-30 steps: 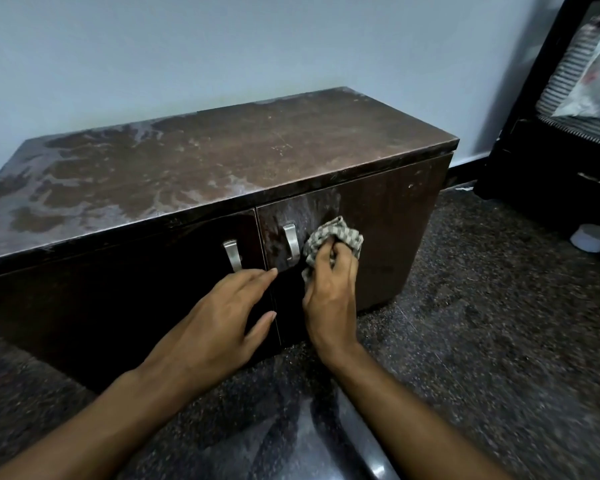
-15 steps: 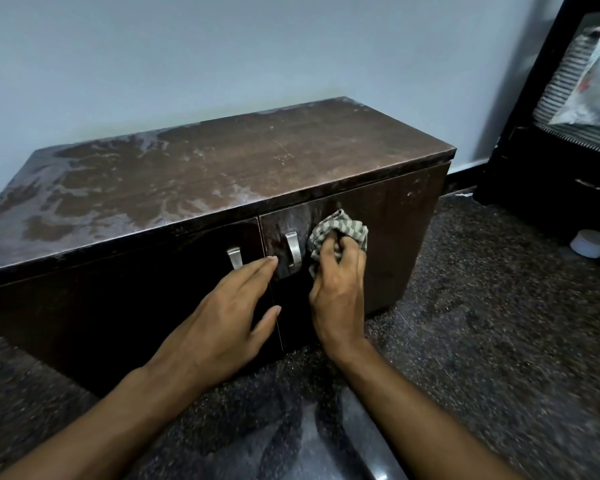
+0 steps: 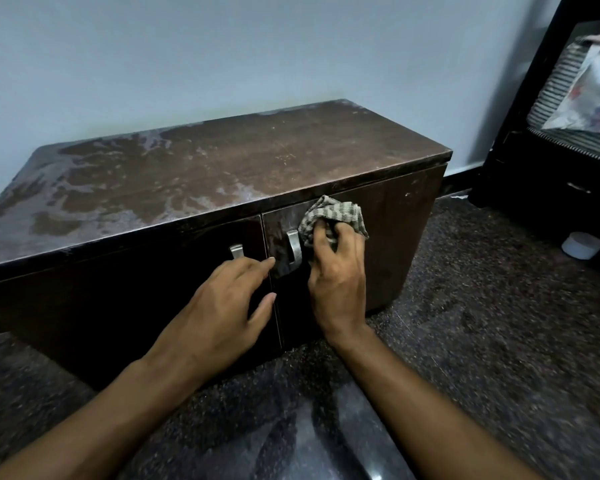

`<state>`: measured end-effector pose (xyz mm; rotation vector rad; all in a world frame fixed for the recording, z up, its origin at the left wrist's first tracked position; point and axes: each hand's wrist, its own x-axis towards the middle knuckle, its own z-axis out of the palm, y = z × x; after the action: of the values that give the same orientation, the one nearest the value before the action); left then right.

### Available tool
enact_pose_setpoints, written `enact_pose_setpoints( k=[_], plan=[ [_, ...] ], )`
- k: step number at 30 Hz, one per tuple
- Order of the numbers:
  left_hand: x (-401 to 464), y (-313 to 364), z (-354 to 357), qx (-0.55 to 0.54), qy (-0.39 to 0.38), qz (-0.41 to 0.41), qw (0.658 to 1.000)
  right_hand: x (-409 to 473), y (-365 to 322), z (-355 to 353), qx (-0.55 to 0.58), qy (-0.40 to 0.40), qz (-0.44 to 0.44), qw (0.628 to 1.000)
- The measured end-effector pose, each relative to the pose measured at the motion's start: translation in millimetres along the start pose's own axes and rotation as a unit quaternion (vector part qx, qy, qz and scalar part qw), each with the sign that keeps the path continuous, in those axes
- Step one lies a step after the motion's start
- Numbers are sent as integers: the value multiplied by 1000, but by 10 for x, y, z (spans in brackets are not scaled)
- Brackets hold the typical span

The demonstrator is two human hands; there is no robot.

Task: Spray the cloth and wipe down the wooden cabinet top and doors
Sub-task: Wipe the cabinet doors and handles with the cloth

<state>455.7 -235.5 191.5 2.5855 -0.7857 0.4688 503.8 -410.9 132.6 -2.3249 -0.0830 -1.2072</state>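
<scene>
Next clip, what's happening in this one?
A person is wiping the front of a low dark wooden cabinet. The right hand grips a crumpled grey checked cloth against the upper part of the right door, just right of its metal handle. The left hand rests flat, fingers straight, on the left door by the seam. The cabinet top shows pale streaky patches.

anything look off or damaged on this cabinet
The cabinet top carries pale, patchy blotches, densest at its left end and front edge, like residue or worn finish; which one I cannot tell. The doors look shut and straight.
</scene>
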Motion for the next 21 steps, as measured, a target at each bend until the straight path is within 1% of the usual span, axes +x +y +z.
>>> enact_pose_setpoints(
  k=[2,6,7,9,11,12,15,16,17,20,21],
  plan=[
    [5,10,-23,-2,20,-3,1000,20,13,-22,15,7,-18,1000],
    [5,3,-40,1,49,-11,999,49,-47,-71,60,32,1,998],
    [3,-8,-34,5,51,-10,999,61,-97,-70,69,32,-14,997],
    [-1,-26,-25,15,49,-7,999,70,-199,-49,78,11,-75,994],
    [-7,-32,-29,20,44,-9,999,56,-240,-31,73,-12,-116,990],
    [-11,-29,-42,20,44,-12,999,47,-234,-26,69,-13,-113,991],
    [-21,-25,-76,15,53,-16,998,21,-194,-25,74,15,-40,996],
    [-27,-27,-84,14,56,-17,998,16,-204,-30,73,20,-28,997],
    [-30,-31,-92,12,57,-18,998,8,-227,-31,64,17,-34,997],
    [-27,-37,-90,7,58,-19,998,-51,-283,-40,9,-18,-100,995],
    [-27,-35,-81,6,58,-19,998,-66,-289,-48,-2,-25,-108,994]
  ],
)
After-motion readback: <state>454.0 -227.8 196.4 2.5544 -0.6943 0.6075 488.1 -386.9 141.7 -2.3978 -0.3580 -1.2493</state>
